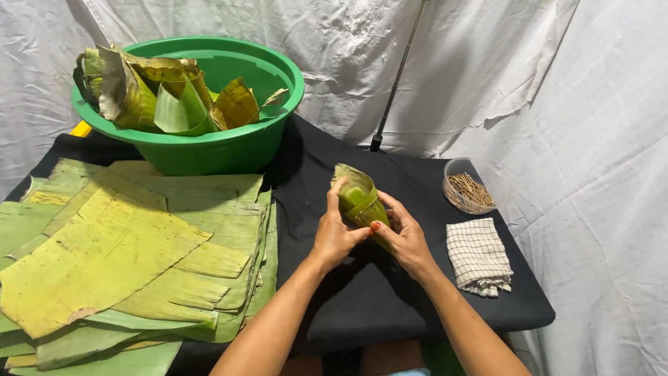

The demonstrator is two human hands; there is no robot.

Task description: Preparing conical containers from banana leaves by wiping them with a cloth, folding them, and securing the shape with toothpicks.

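Near the table's middle, over black cloth, both hands, left (336,233) and right (403,237), grip a leaf cone (359,197), seemingly mid-fold; pinning it would call for a stick from the right-edge cup (467,186).

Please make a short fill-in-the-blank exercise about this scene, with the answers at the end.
1. Both hands, left hand and right hand, hold a folded leaf ____ above the black table.
2. The finished leaf cones lie in a ____ basin.
3. The checked cloth lies to the ____ of the hands.
4. The flat leaves are stacked on the ____ side of the table.

Answers: cone; green; right; left
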